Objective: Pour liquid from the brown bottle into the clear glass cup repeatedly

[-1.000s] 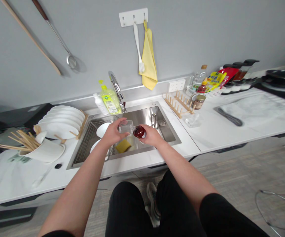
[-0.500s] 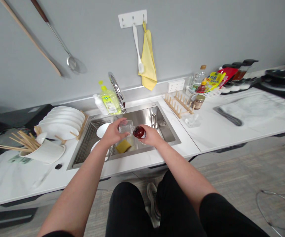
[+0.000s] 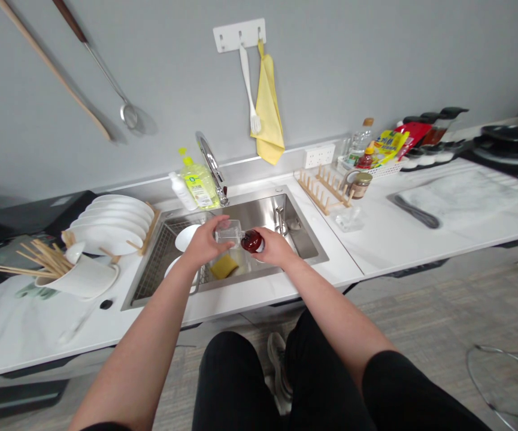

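Over the sink [image 3: 306, 239], my left hand [image 3: 207, 239] holds a clear container [image 3: 229, 231] between thumb and fingers. My right hand [image 3: 274, 246] is wrapped round a dark red bottle [image 3: 252, 240], which lies tilted with its neck toward the container's opening. Whether the two touch cannot be made out. Below them a yellow sponge [image 3: 224, 267] is in the sink. White bowls [image 3: 187, 237] sit in the wire basket on the sink's left side, one partly hidden by my left hand and forearm.
White plates [image 3: 110, 227] stand in a rack at the left, beside a chopstick holder [image 3: 81, 276]. Behind the sink are the faucet [image 3: 211, 161] and a green soap bottle [image 3: 199, 182]. On the right are a wooden rack [image 3: 324, 190], a jar [image 3: 361, 185] and a clear container [image 3: 349, 219].
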{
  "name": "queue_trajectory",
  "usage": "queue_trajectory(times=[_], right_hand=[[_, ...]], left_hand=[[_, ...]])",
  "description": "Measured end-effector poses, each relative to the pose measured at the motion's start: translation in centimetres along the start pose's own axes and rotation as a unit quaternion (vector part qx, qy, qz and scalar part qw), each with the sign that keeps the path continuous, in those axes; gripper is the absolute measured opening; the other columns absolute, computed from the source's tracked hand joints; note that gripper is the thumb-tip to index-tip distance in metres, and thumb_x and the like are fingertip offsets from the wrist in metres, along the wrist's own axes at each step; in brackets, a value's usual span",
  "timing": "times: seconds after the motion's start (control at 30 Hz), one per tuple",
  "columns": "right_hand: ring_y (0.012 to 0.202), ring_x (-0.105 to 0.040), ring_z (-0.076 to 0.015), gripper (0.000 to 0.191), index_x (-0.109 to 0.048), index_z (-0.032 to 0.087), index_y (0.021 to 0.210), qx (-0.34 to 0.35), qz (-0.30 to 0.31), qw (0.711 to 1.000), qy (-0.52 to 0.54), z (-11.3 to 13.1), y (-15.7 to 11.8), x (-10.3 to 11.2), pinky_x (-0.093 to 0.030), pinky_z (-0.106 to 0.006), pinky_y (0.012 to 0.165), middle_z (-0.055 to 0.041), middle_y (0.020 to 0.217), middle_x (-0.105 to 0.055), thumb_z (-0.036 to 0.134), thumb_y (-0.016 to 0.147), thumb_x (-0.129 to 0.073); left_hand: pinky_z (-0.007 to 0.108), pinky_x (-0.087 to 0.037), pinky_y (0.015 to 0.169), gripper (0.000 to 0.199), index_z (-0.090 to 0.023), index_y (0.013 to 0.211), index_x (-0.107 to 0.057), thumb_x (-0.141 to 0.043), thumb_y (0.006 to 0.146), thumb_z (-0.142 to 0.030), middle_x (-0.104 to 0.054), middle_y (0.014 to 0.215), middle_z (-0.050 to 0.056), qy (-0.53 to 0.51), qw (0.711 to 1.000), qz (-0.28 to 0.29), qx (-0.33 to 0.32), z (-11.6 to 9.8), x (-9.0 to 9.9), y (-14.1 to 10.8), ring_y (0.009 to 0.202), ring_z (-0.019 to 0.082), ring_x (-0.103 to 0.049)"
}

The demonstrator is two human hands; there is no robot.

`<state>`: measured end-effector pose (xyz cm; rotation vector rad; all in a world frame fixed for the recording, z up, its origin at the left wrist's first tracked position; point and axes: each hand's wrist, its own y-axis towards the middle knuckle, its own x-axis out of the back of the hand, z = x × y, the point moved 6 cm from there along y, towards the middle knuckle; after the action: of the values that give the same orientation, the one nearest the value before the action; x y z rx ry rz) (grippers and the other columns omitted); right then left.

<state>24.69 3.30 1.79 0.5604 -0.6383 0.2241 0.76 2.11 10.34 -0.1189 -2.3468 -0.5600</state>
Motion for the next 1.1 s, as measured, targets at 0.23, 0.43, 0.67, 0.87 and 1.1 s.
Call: queue_trajectory(times=[0.23, 0.43, 0.67, 0.87, 1.1], right_hand=[[0.127, -0.078, -0.0345, 0.079, -0.068, 0.028, 0.147, 0.0, 0.003, 1.0, 0.001, 0.3, 0.0, 0.1, -0.061, -0.046, 0.108, -0.0089, 0.141, -0.08, 0.027, 0.073, -0.095], [0.122, -0.08, -0.0344, 0.078, -0.067, 0.029, 0.147, -0.002, 0.006, 1.0, -0.001, 0.2, 0.0, 0.0, -0.062, -0.045, 0.104, -0.0091, 0.137, -0.082, 0.028, 0.075, -0.096], [0.125, -0.079, -0.0358, 0.082, -0.066, 0.029, 0.149, -0.008, 0.001, 1.0, -0.001, 0.0, -0.1, -0.1, -0.062, -0.046, 0.106, -0.0096, 0.14, -0.081, 0.03, 0.073, -0.098], [0.123, -0.08, -0.0354, 0.082, -0.066, 0.029, 0.149, -0.008, 0.004, 1.0, 0.0, 0.1, -0.1, 0.0, -0.062, -0.046, 0.104, -0.0088, 0.14, -0.081, 0.029, 0.073, -0.098], [0.123, -0.08, -0.0348, 0.08, -0.067, 0.029, 0.148, -0.014, 0.009, 1.0, 0.004, 0.3, 0.0, 0.1, -0.062, -0.045, 0.103, -0.0078, 0.138, -0.082, 0.029, 0.073, -0.098]], left_hand=[[0.06, -0.059, 0.114, 0.081, -0.021, 0.151, -0.065, -0.094, 0.077, -0.036, -0.082, 0.132, 0.013, 0.002, 1.0, 0.007, 0.0, -0.1, -0.1, 0.0, 0.122, 0.035, -0.079], [0.057, -0.058, 0.115, 0.083, -0.02, 0.153, -0.065, -0.094, 0.077, -0.038, -0.082, 0.134, 0.013, 0.004, 1.0, 0.015, 0.004, -0.2, -0.1, 0.1, 0.125, 0.036, -0.078], [0.057, -0.058, 0.117, 0.084, -0.022, 0.153, -0.065, -0.094, 0.076, -0.041, -0.082, 0.135, 0.014, 0.019, 1.0, 0.021, 0.003, -0.5, 0.0, 0.4, 0.126, 0.036, -0.079], [0.057, -0.059, 0.117, 0.084, -0.021, 0.15, -0.067, -0.095, 0.074, -0.044, -0.083, 0.133, 0.015, 0.018, 1.0, 0.021, -0.004, -1.1, 0.2, 0.6, 0.125, 0.037, -0.079], [0.056, -0.059, 0.116, 0.085, -0.02, 0.151, -0.067, -0.095, 0.075, -0.046, -0.082, 0.135, 0.016, 0.024, 0.999, 0.024, -0.006, -1.1, 0.2, 0.7, 0.126, 0.037, -0.078]])
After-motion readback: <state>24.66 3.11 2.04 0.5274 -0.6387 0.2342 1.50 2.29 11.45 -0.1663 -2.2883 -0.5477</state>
